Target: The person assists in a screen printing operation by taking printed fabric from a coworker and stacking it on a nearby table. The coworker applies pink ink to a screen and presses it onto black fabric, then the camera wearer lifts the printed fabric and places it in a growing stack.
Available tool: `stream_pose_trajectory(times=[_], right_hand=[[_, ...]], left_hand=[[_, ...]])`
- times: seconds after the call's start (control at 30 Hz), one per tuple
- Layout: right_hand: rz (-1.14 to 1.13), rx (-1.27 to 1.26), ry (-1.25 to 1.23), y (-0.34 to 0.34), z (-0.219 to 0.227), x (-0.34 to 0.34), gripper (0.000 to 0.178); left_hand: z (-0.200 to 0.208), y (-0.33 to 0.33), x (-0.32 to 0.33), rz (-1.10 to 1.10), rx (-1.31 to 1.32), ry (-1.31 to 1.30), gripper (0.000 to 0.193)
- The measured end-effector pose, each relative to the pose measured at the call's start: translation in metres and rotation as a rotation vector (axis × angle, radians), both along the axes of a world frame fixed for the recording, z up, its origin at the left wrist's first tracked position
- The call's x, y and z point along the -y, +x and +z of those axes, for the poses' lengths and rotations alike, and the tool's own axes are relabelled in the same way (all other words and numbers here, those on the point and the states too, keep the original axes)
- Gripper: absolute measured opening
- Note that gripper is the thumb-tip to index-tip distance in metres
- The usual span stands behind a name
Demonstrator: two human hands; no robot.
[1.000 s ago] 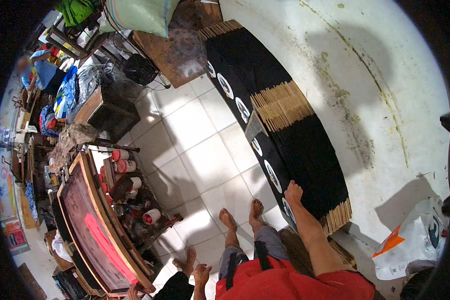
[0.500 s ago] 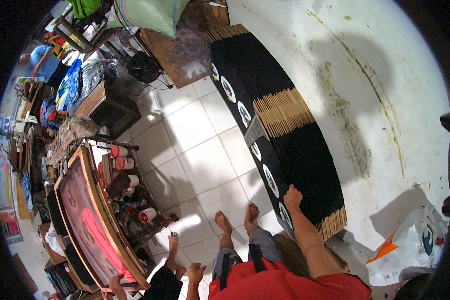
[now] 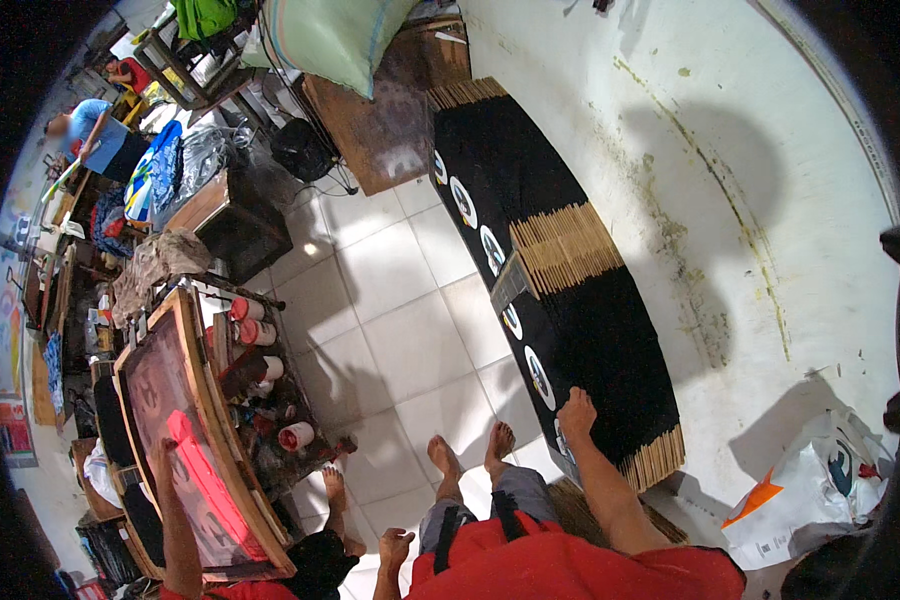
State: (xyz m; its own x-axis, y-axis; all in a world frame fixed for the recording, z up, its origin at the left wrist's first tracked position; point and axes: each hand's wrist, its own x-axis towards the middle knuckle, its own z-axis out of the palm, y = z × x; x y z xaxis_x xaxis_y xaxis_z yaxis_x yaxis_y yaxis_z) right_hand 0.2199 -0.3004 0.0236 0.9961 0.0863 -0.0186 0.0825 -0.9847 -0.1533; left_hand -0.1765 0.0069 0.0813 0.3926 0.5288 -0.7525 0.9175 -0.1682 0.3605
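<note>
My right hand (image 3: 576, 414) is closed at the near part of a long row of black fabric pieces (image 3: 610, 345) stretched over thin boards. Its fingers overlap the black cloth; whether they pinch it, I cannot tell. White round prints (image 3: 539, 378) run along the left side of the row. My left hand (image 3: 395, 548) hangs by my left thigh with curled fingers, nothing visible in it. To the left, a co-worker's hand (image 3: 160, 455) and forearm reach over a wooden-framed printing screen (image 3: 135, 400) bearing a band of bright pink ink (image 3: 210, 490).
Paint tubs (image 3: 257, 332) crowd a low shelf beside the screen. A white plastic bag (image 3: 800, 500) lies against the pale wall at right. A dark cabinet (image 3: 230, 215) and a pale green sack (image 3: 335, 35) stand farther off. White tiles (image 3: 410, 330) cover the floor.
My right hand has shifted slightly nearer and left along the black row. The co-worker's arm has swung forward over the screen from its near edge. The view has tilted slightly.
</note>
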Motion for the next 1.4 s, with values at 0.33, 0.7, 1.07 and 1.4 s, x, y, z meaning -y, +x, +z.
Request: stream_pose_trajectory(times=[0.33, 0.7, 1.07, 1.4], right_hand=[[0.070, -0.279, 0.070, -0.086, 0.025, -0.046, 0.034], [0.028, -0.495, 0.094, -0.124, 0.047, -0.075, 0.025], [0.480, -0.600, -0.198, -0.106, -0.069, -0.023, 0.030], [0.823, -0.593, -0.363, 0.081, -0.105, -0.034, 0.022]], left_hand=[[-0.020, 0.001, -0.042, -0.037, 0.022, -0.018, 0.043], [-0.115, -0.040, -0.130, -0.551, 0.265, 0.064, 0.033], [-0.066, 0.013, -0.170, 0.202, 0.116, -0.144, 0.026], [-0.059, 0.117, -0.086, 0.613, 0.251, -0.189, 0.027]])
